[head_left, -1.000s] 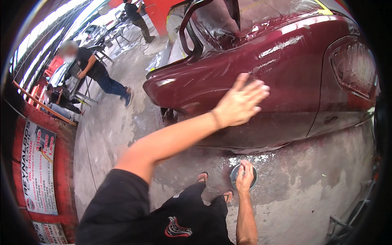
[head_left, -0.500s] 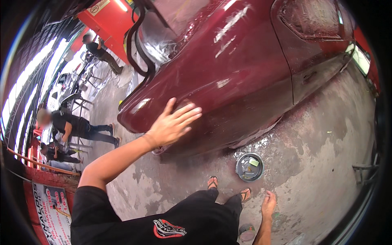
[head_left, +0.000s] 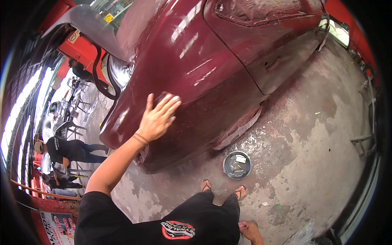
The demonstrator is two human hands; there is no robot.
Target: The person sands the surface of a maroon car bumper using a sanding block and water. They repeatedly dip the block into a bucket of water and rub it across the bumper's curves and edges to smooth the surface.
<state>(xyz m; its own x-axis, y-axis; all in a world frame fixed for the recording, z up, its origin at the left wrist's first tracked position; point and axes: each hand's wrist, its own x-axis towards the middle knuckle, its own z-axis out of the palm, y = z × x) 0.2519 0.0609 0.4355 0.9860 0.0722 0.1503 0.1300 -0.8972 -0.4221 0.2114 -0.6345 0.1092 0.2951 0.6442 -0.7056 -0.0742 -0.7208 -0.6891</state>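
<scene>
My left hand lies flat with fingers spread on the wet, dark red rear panel of a car. A thin band circles that wrist. My right hand hangs low beside my black shorts, fingers loosely curled, holding nothing that I can see. A round dark bowl with a pale block inside sits on the wet concrete just ahead of my sandalled feet.
The car's open trunk lid rises at upper left. A person in black bends near metal stools at the left. Stained concrete floor stretches to the right, with a metal frame at its edge.
The view has swung so the car fills more of the top. My left hand stays flat on the red panel. My right hand has pulled back from the bowl to my side.
</scene>
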